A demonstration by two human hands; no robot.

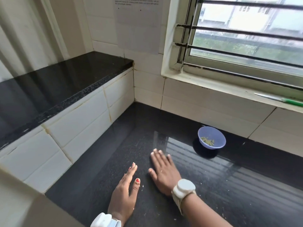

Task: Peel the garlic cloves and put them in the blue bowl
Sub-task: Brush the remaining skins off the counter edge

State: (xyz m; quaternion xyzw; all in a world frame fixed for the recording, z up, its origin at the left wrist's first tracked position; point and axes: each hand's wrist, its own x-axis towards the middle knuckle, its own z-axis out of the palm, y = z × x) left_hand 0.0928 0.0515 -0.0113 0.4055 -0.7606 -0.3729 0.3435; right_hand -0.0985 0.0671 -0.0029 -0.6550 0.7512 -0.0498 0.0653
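A small blue bowl (211,137) stands on the black granite counter (101,182) near the back wall, with several pale peeled garlic cloves (207,141) inside. My right hand (164,172) lies flat on the counter, fingers straight, to the left and in front of the bowl, holding nothing. My left hand (124,192) hovers or rests edge-on beside it, fingers straight, empty. Both wrists carry white bands. Tiny white flecks lie on the counter near my hands.
A raised black counter (62,79) with white tiled front runs along the left. A barred window (246,38) sits above the tiled sill, where a green-handled knife (282,99) lies. A paper sheet (137,25) hangs on the wall.
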